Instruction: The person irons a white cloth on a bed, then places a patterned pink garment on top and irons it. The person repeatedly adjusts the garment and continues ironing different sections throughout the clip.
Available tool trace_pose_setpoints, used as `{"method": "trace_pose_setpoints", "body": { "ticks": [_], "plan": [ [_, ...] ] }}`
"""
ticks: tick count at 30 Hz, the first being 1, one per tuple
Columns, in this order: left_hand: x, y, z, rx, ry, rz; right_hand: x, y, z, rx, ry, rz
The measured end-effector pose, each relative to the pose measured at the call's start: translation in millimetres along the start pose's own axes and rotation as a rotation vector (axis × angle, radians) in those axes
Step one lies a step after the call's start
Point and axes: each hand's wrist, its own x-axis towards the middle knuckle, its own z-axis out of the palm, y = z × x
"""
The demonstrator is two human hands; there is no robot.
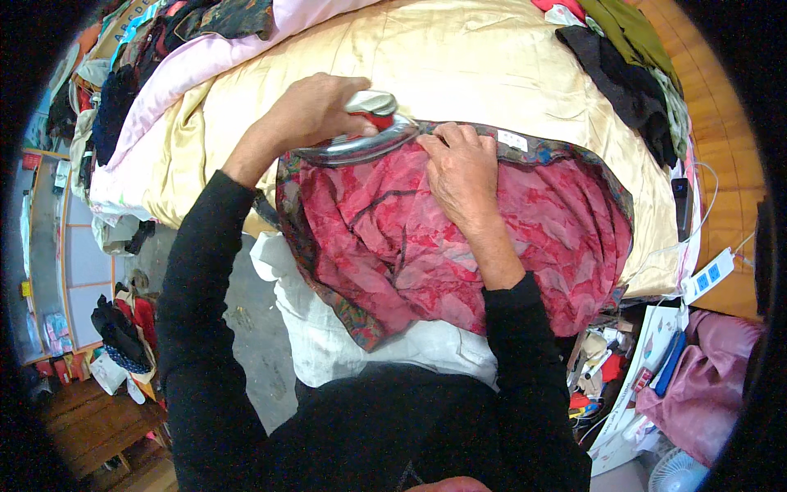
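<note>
A clothes iron with a shiny metal body, a red part and a whitish handle top lies on the upper left edge of a garment. My left hand is closed around its handle, partly blurred. The garment has pink and red mottled fabric inside a dark patterned border, with a small white label near the upper edge. Just right of the iron's tip, my right hand has its fingers curled on the border, gripping it. Wrinkles run across the pink fabric, and its near part hangs over the edge.
A yellow satiny quilt lies under the garment. Clothes are heaped at the upper left, and a black cloth lies at the right. A power strip with white cables is at the right edge. White cloth hangs close to my body.
</note>
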Motion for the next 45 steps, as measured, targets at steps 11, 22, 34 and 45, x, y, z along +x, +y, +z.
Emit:
{"method": "trace_pose_setpoints", "body": {
  "ticks": [11,22,34,45],
  "plan": [
    [-7.4,11.4,-8.7,-0.095,-0.157,-0.15,-6.4,16.2,-28.1,-0.007,0.133,0.086],
    [15.0,33.8,-3.1,-0.104,-0.186,-0.123,-23.3,44.3,-26.9,-0.137,0.125,0.198],
    [-55.4,0.8,-15.0,-0.098,-0.042,-0.266,-28.7,112.4,-83.7,-0.339,-0.036,0.353],
    [-30.4,28.8,-28.6,-0.184,0.061,-0.231,19.6,156.2,-79.7,-0.468,0.147,0.149]
  ]
}}
